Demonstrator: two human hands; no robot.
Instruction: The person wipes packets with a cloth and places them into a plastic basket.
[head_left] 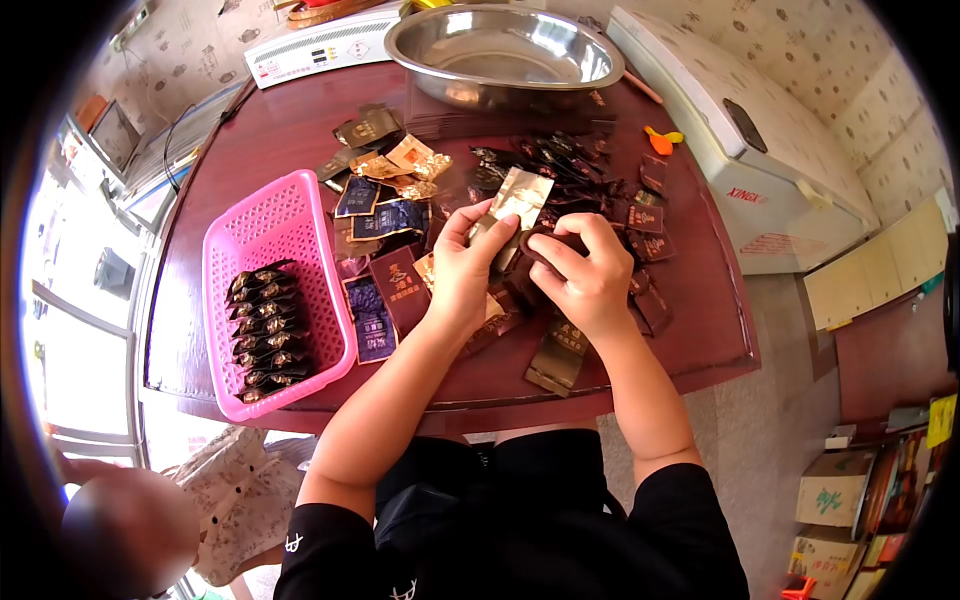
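Query: state of both hands?

Reply: my left hand [468, 262] grips a pale gold sachet [522, 195] between thumb and fingers; my right hand [590, 268] is pinched on a dark brown piece [570, 242] just beside it, whose nature I cannot tell; the sachet is held over the middle of the desk [695, 330].

Query: progress?

Reply: partial, in my judgement; the ordered portion appears to be the row of dark packets [268, 325] lined up in the pink basket [334, 265] on my left; the unordered portion is loose stock: a dark heap [545, 160] beyond my hands, blue sachets [390, 218] and gold packets [415, 160] between heap and basket, dark-red wrappers [648, 245] to the right; whether these are full or spent, I cannot tell.

Query: surface and room?

Reply: the desk is dark red and glossy; a steel basin [500, 40] stands near its far edge, beside a white appliance [325, 47] with buttons; an orange-and-yellow item [660, 142] lies toward the right; past that edge stands a white chest [800, 190] bearing a phone-like slab [743, 125]; cartons [835, 485] sit low at right; a person [235, 490] in patterned cloth is at lower left.
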